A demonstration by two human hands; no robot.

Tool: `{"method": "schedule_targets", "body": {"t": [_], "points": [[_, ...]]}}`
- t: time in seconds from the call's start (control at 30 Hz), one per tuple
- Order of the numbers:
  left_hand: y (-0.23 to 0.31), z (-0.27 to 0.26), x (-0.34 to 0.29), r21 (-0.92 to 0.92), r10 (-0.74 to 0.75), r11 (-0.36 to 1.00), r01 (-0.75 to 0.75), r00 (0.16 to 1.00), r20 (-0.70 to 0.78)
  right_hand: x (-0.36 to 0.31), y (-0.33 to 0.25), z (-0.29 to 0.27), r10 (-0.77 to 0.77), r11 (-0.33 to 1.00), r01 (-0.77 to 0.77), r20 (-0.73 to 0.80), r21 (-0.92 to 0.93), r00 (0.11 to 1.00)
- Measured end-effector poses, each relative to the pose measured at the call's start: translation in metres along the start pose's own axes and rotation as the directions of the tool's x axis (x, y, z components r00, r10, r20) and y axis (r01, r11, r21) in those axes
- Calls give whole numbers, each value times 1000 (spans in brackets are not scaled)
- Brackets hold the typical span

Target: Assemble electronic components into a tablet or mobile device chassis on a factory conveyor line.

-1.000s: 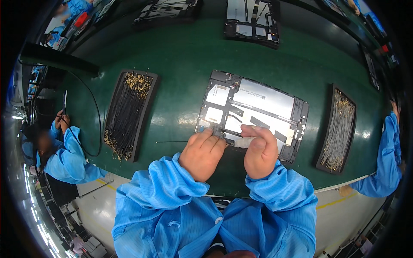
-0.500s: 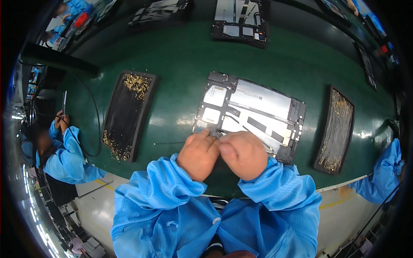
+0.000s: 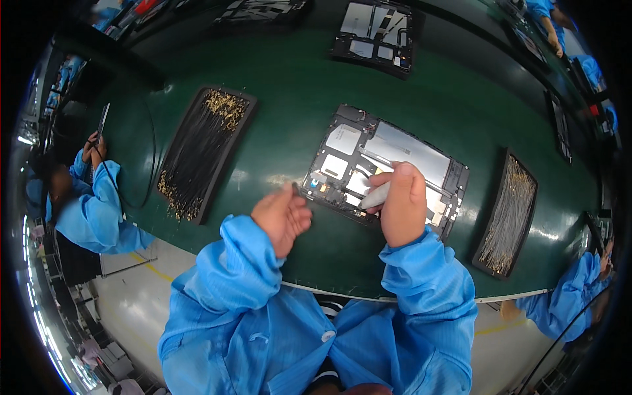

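Observation:
A slim device with its back off, looking like a tablet (image 3: 407,146), lies slightly turned on the green table, with silver panels, black frame and flat ribbon cables showing. My right hand (image 3: 403,207) is over its near middle, fingers curled around a whitish tapered thing (image 3: 375,196) whose tip points at the device's near edge. Whether that is a tool or a covered fingertip, I cannot tell. Just off the device's near left corner is my left hand (image 3: 282,217), palm partly turned up, its fingers loosely bent and apart with nothing plainly in them.
Left, a dark tray (image 3: 232,148) holds many black cables with gold ends. Right, another tray (image 3: 486,258) holds grey cables. A similar opened device (image 3: 359,25) lies at the far side, more along the back. Co-workers in blue sit at both sides, one sleeve (image 3: 99,214) at left.
My hands have moved apart: the left came away from the device's near edge, the right rose over it. The whitish thing now shows. The thin black cable beside my left hand is out of sight.

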State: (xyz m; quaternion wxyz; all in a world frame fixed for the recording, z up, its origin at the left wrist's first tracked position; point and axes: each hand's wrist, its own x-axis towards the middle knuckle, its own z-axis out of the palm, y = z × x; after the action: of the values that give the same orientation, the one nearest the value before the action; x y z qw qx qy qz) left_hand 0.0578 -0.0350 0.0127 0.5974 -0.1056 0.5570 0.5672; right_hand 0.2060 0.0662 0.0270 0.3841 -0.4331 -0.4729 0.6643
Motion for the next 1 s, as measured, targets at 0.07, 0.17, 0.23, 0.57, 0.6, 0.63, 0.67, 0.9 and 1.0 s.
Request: {"method": "schedule_targets", "body": {"t": [0.07,0.17,0.23,0.57,0.6,0.63,0.67,0.9,1.0], "points": [[9,1,10,18,278,960,-279,946,-165,1,-3,1,17,1000,-17,2,8,1000],[17,1,7,99,315,949,-301,925,-213,1,-5,1,35,998,-34,17,-50,999],[15,-5,4,160,211,970,-185,963,-167,1,-5,1,33,999,-33,-4,-29,999],[-4,14,-7,59,-42,997,52,985,-164,1,0,4,22,999,-22,-1,-27,1000],[-3,12,0,53,-41,997,51,985,-167,1,-1,4,21,999,-21,3,-30,1000],[0,11,8,79,60,996,-45,978,-201,0,-2,4,19,999,-19,8,-31,1000],[2,11,13,109,161,984,-139,960,-230,0,-2,3,19,999,-19,12,-33,1000],[8,11,-16,507,374,803,-315,927,-17,1,-1,2,22,1000,-22,2,-19,1000],[1,0,-36,685,50,718,-123,991,125,1,-5,0,35,999,-35,11,3,999]]}}
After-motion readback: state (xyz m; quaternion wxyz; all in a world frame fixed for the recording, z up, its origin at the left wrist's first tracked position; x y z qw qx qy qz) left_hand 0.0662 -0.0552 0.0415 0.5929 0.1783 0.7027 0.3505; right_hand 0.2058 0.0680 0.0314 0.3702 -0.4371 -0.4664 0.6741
